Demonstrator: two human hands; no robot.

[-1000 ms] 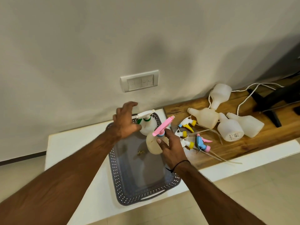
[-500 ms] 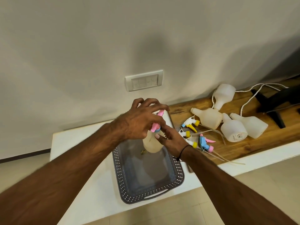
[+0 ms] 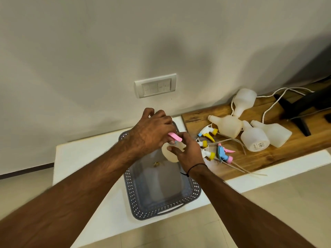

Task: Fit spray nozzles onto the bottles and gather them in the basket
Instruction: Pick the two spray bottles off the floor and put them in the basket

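I have a bottle over the basket, at its far right corner, with the pink nozzle on its neck. My right hand wraps the bottle's shoulder; my left hand curls over the nozzle from above, fingertips closed around its collar (the collar itself is hidden). I judge this the tightening step. Next I need to finish the twist, then lower the bottle upright into the basket. Four bare bottles and loose nozzles wait on the wooden board.
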